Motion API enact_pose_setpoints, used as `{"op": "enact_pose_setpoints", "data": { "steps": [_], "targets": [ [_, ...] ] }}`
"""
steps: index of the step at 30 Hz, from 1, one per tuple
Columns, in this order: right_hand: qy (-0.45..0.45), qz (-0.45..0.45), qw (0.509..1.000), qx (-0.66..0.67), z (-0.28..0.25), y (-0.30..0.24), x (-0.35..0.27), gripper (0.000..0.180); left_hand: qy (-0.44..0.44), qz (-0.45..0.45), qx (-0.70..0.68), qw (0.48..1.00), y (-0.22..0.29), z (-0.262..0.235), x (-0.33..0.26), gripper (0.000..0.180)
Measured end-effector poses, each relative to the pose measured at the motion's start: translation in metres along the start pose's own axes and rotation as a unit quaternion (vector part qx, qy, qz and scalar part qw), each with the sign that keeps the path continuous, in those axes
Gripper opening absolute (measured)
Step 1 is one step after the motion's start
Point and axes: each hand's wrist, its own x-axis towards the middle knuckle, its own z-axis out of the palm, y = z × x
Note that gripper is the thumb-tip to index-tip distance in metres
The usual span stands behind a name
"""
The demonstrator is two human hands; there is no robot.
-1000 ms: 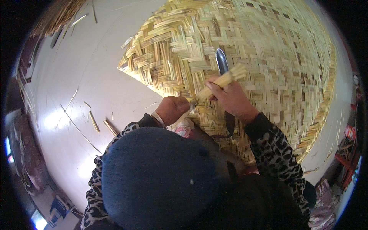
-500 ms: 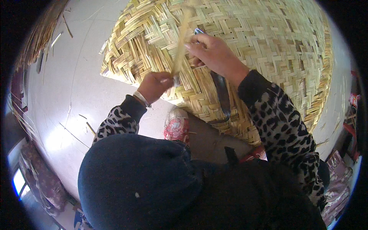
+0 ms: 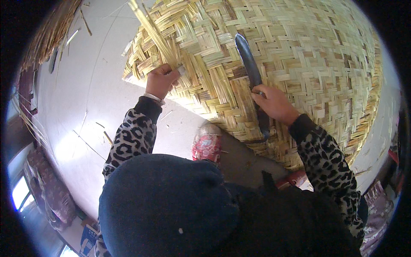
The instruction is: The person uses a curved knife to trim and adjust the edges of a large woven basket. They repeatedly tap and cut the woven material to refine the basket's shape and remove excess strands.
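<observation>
Large woven bamboo mat (image 3: 295, 64) spreads across a pale floor (image 3: 85, 94), herringbone pattern, its near edge running under the person's knees. Mat sits directly beneath both hands, so the weave can be worked from above.

Left hand (image 3: 162, 80): fingers curled tight around a bundle of loose bamboo strips (image 3: 156, 34), gripped low, right where they leave the weave at the mat's corner. The strips fan up and away beyond the knuckles. Holding them close to the root likely keeps the free ends gathered and out of the woven area; a judgement only. A pale bracelet shows at the wrist, below a leopard-print sleeve (image 3: 128, 137).

Right hand (image 3: 274, 103): closed around a long dark blade (image 3: 250, 73), apparently a knife or splitting tool. The blade lies flat on the mat, its rounded tip pointing away past the fingertips, the darker handle end trailing back under the palm toward the wrist. Laid flat, it probably presses or steadies the strips rather than cuts; the grip hides the exact finger positions.

Hands are well apart, the blade between them and nearer the right.

A red patterned shoe (image 3: 206, 145) rests just off the mat's edge, below the left hand. Stray bamboo slivers (image 3: 105, 135) lie scattered on the floor to the left.
</observation>
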Motion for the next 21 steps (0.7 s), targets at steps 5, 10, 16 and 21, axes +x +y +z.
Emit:
{"op": "enact_pose_setpoints", "data": {
  "steps": [5, 10, 16, 21],
  "targets": [
    [0.005, 0.035, 0.998, 0.056, -0.006, -0.002, -0.006, 0.034, 0.037, 0.0, -0.085, 0.996, 0.004, -0.015, 0.004, 0.016],
    [0.003, 0.056, 0.995, 0.08, -0.008, -0.002, -0.01, 0.033, 0.025, -0.007, -0.127, 0.992, 0.015, -0.018, -0.001, 0.02],
    [0.023, 0.022, 0.997, 0.065, -0.004, 0.005, -0.012, 0.032, 0.025, 0.007, -0.101, 0.995, 0.002, -0.006, 0.004, 0.022],
    [0.017, 0.04, 0.996, 0.081, -0.002, 0.008, -0.012, 0.031, 0.056, 0.03, -0.061, 0.996, -0.015, -0.006, 0.01, 0.021]
  ]
}}
